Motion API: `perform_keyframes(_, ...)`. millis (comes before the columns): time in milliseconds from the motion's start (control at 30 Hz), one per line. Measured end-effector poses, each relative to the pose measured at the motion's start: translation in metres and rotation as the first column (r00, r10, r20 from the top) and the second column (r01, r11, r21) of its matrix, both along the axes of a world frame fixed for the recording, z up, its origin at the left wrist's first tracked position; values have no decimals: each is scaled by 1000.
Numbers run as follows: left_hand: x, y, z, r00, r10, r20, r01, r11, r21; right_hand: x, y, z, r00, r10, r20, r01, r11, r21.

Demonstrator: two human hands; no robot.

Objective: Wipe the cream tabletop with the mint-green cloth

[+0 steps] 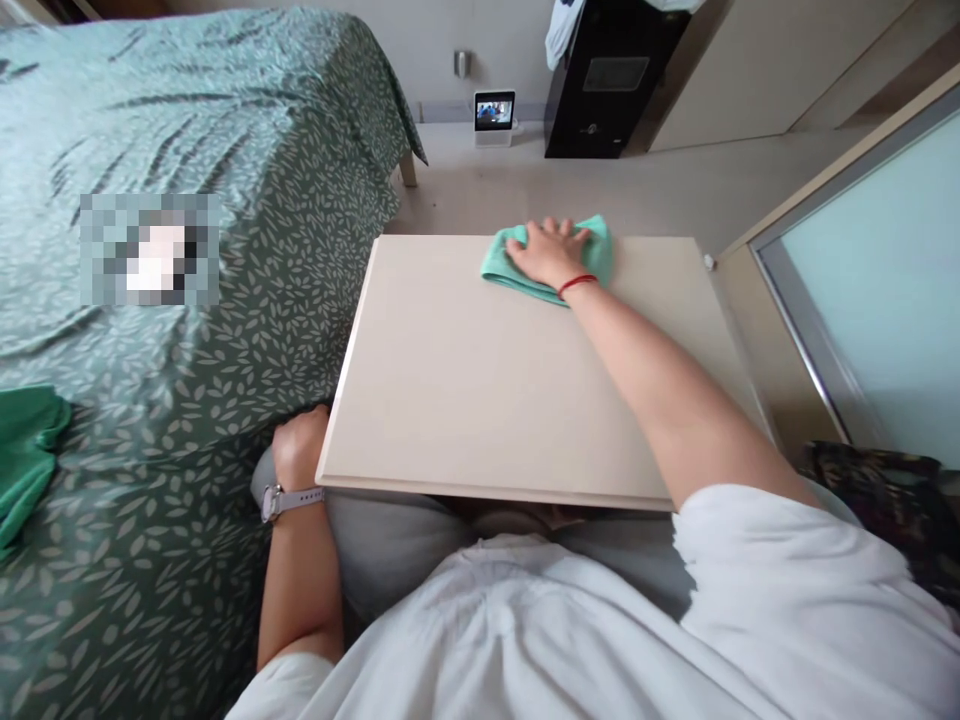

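A small pale tabletop (480,390) stands over my lap. Near its far edge lies a folded mint-green cloth (517,275), and my right hand (553,250) presses down on it with the palm flat and the fingers spread. A red string circles that wrist. Low beside the table's near left corner, my left hand (300,445) rests by my knee, against or just under the edge. Its fingers are mostly hidden, so I cannot see what they grip, if anything. A watch (272,502) with a pale strap is on the left wrist.
On the left is a bed with a green leaf-patterned sheet (300,200), bearing a darker green cloth (30,440) and a blurred-out patch. A small screen (494,118) and a black cabinet (600,90) stand beyond the table. A frosted panel (877,260) rises at right.
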State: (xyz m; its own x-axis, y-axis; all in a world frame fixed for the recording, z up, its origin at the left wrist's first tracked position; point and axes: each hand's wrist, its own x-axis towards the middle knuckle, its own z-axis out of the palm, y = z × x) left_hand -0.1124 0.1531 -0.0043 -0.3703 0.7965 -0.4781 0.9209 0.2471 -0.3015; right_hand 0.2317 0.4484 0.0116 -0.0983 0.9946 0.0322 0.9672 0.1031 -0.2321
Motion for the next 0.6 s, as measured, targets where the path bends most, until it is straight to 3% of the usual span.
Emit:
perform_keyframes(133, 4, 2, 4, 1000, 17, 6, -17, 1000, -21, -94, 17, -10, 963, 255, -89, -249, 966, 73)
perform_keyframes(300, 5, 1, 3, 1000, 25, 19, -25, 1000, -10, -177, 8, 5, 886, 464, -9, -464, 886, 18)
perform_keyframes(467, 3, 3, 0, 999, 40, 22, -40, 999, -7, -198, -24, 19, 744, 668, 27, -669, 744, 10)
perform_keyframes(600, 2, 3, -4, 1000, 18, 10, -19, 999, 27, -198, -72, 18, 609, 792, 49, -792, 610, -12)
